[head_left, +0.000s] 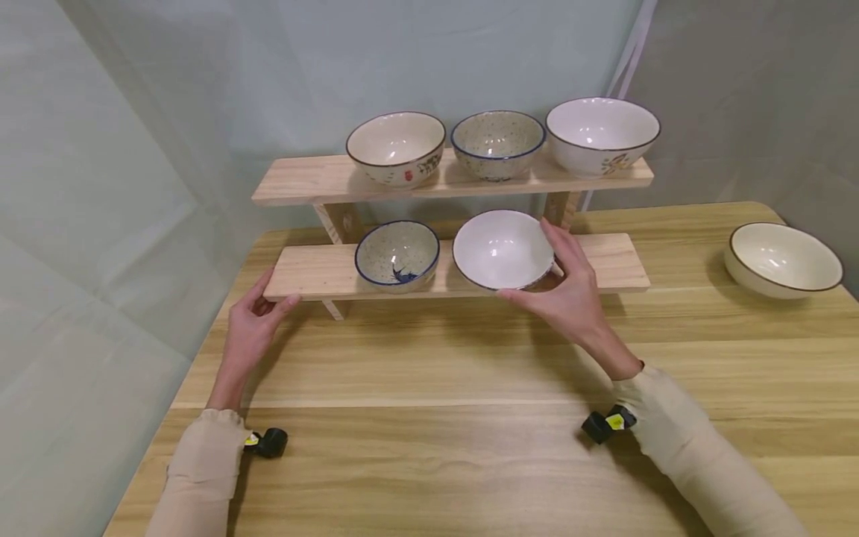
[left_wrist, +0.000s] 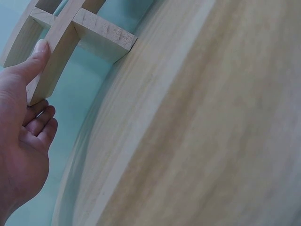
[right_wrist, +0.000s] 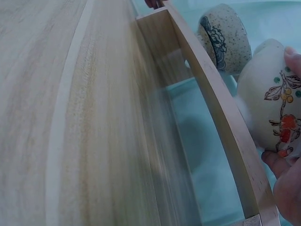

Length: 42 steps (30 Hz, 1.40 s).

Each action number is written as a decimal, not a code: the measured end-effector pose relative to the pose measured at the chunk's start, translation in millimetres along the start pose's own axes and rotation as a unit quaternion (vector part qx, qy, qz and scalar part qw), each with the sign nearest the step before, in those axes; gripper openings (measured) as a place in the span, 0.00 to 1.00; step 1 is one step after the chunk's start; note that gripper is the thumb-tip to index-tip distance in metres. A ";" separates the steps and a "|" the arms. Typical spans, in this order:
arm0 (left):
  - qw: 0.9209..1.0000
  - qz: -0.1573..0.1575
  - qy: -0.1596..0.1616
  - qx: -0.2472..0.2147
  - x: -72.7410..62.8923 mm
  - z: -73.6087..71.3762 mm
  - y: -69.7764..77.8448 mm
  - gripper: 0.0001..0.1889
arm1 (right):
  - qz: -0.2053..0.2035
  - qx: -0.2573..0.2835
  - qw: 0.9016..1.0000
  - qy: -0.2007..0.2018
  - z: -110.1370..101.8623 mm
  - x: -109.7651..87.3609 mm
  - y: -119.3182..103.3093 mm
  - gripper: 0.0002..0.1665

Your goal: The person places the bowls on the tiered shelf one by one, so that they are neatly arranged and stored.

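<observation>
My right hand [head_left: 570,287] grips a white bowl [head_left: 503,250] with a dark rim, thumb at its front and fingers round its far right side. In the right wrist view, a flower and berry pattern shows on this bowl [right_wrist: 277,103]. It is at the lower plank of a two-tier wooden shelf [head_left: 312,272]; whether its foot touches the wood is hidden. My left hand [head_left: 251,321] holds that plank's left end, thumb on the front edge, as the left wrist view also shows. A speckled blue-rimmed bowl [head_left: 397,253] sits left of the white one.
On the upper plank stand a cream bowl [head_left: 396,145], a speckled bowl [head_left: 498,142] and a large white bowl [head_left: 602,134]. Another cream bowl [head_left: 781,261] rests on the wooden table [head_left: 429,447] at the right. Pale cloth [head_left: 429,52] hangs behind the shelf.
</observation>
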State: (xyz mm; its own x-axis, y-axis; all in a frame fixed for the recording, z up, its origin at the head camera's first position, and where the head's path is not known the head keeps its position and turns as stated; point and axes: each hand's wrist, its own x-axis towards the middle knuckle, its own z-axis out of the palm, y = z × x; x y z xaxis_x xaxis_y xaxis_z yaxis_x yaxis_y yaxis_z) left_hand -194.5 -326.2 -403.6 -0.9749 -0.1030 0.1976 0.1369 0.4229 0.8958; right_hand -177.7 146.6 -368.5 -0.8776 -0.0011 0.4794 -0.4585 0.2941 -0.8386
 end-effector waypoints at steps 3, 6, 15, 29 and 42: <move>1.000 -0.002 -0.002 0.001 0.5 -0.2 -0.5 0.38 | 0.003 0.003 1.000 -0.006 -0.5 1.1 -0.1 0.63; 1.000 -0.003 -0.003 0.002 0.7 0.0 -0.3 0.39 | 0.005 0.004 1.000 -0.012 -1.2 2.3 0.4 0.63; 1.000 -0.005 -0.003 0.002 0.0 0.5 0.7 0.39 | 0.022 0.018 0.999 -0.028 -2.0 5.2 2.2 0.63; 1.000 -0.006 -0.003 -0.001 -0.7 -0.1 2.7 0.38 | 0.031 0.008 0.998 -0.048 -3.2 6.1 1.1 0.65; 1.000 -0.006 -0.001 0.000 0.6 -0.1 0.3 0.38 | 0.046 0.011 0.996 -0.071 -6.2 6.0 0.2 0.64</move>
State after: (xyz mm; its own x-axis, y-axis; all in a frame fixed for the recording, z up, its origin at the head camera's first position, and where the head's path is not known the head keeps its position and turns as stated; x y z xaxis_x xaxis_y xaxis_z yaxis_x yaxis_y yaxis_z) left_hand -195.0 -326.2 -403.1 -0.9769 -0.1058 0.1857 0.1250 0.4220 0.8979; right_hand -182.2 152.6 -364.2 -0.9259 -0.1103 0.3613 -0.3777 0.2784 -0.8831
